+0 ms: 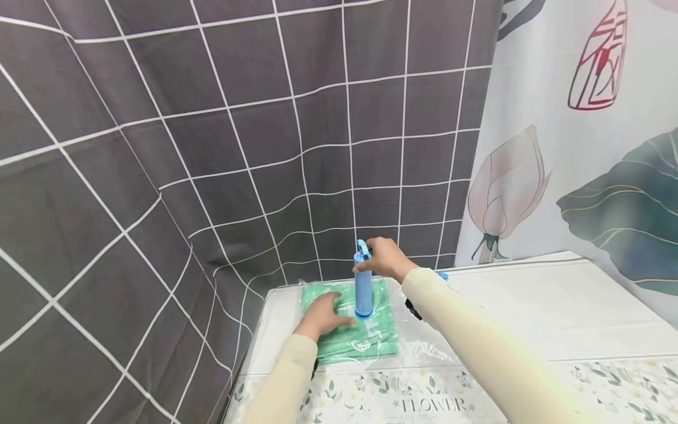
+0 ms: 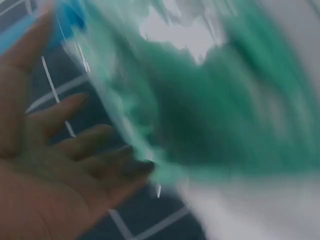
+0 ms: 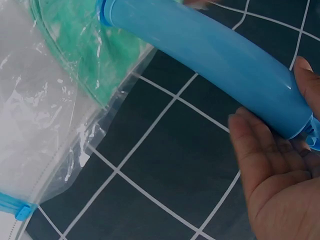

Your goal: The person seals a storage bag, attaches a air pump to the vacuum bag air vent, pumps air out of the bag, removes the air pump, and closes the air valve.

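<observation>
A blue hand pump (image 1: 363, 288), a long cylinder with a handle at its top, stands upright on a clear plastic storage bag (image 3: 55, 135). Inside the bag lies folded green cloth (image 1: 339, 347). My right hand (image 1: 389, 259) grips the pump near its upper end, thumb on one side and fingers on the other in the right wrist view. My left hand (image 1: 324, 315) is beside the pump's foot, over the bag's left part, thumb and fingers spread and holding nothing. The left wrist view is blurred, with the green cloth filling much of it.
A blue zip slider (image 3: 22, 212) sits on the bag's edge. Beneath is a white table (image 1: 529, 306) with a floral cover (image 1: 424, 406) along the front. A dark grid-patterned curtain (image 1: 254, 147) hangs behind and at left, a flower-printed one (image 1: 529, 147) at right.
</observation>
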A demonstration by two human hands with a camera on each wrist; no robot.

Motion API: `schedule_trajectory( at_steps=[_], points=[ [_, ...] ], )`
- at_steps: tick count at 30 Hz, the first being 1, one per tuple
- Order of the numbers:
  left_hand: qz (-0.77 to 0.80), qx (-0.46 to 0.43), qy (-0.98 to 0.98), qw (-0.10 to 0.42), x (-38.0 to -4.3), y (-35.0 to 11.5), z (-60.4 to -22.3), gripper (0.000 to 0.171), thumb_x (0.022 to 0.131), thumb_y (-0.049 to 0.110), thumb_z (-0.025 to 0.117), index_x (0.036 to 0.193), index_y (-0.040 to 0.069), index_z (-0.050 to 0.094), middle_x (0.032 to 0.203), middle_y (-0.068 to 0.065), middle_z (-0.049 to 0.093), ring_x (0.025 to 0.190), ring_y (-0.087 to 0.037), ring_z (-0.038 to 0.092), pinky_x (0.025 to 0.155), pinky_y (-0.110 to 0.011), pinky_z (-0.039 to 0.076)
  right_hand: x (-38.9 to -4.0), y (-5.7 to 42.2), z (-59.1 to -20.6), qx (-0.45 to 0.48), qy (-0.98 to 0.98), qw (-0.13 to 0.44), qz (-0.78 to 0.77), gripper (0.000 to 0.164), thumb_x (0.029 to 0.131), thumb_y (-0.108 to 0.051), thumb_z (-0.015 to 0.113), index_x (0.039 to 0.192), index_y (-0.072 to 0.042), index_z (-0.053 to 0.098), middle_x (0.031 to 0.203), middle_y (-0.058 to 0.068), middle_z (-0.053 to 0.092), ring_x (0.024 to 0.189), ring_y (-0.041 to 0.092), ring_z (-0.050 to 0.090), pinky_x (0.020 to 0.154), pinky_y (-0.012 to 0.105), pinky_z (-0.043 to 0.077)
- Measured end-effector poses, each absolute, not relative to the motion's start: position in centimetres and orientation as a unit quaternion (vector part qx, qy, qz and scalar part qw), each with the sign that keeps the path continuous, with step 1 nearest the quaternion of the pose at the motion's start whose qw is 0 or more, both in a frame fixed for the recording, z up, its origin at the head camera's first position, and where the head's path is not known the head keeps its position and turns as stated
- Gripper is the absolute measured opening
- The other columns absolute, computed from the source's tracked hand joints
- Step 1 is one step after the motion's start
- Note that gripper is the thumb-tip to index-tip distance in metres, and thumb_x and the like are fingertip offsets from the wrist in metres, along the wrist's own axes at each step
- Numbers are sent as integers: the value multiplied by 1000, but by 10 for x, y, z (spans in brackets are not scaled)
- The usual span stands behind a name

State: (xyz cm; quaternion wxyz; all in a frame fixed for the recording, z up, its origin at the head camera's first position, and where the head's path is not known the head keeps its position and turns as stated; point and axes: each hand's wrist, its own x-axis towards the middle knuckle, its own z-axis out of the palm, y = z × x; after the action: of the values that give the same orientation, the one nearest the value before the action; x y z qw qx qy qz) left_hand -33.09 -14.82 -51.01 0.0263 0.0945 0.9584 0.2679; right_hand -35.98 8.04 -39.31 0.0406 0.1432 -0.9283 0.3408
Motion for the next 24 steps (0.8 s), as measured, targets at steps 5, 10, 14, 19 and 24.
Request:
schedule_trajectory(
  at_steps=[5, 10, 14, 19, 24],
  points=[
    [391, 135, 910, -9, -349, -123, -537, 100, 95, 59, 90, 168, 5, 49, 163, -27, 63, 145, -48, 66, 116, -64, 61, -358, 79, -398, 142, -929, 36, 340, 35, 92, -27, 98, 106, -4, 76, 92, 10, 79, 77, 19, 69, 71, 32, 60],
    [448, 114, 887, 8, -347, -94, -516, 98, 100, 44, 89, 176, 8, 38, 170, -28, 56, 153, -51, 61, 123, -70, 55, -356, 77, -398, 150, -932, 37, 328, 43, 92, -27, 98, 116, 1, 77, 102, 14, 82, 85, 21, 75, 80, 38, 66],
    [434, 110, 894, -23, -354, -84, -510, 89, 99, 35, 91, 171, 5, 47, 160, -26, 66, 143, -48, 69, 118, -66, 60, -358, 77, -396, 148, -933, 39, 325, 40, 91, -26, 98, 112, 0, 76, 93, 11, 77, 80, 19, 68, 73, 33, 60],
    [397, 122, 908, -60, -365, -84, -518, 83, 93, 32, 95, 161, 1, 59, 146, -24, 76, 130, -43, 77, 109, -59, 66, -363, 75, -393, 149, -932, 38, 329, 36, 89, -26, 99, 100, -5, 73, 82, 6, 69, 72, 17, 59, 66, 28, 48],
    [427, 94, 899, -28, -364, -82, -513, 98, 91, 41, 97, 169, 3, 50, 160, -25, 67, 144, -47, 69, 118, -64, 61, -365, 72, -390, 148, -937, 37, 316, 40, 89, -26, 100, 109, -2, 76, 94, 10, 79, 80, 20, 70, 73, 33, 61]
  ],
)
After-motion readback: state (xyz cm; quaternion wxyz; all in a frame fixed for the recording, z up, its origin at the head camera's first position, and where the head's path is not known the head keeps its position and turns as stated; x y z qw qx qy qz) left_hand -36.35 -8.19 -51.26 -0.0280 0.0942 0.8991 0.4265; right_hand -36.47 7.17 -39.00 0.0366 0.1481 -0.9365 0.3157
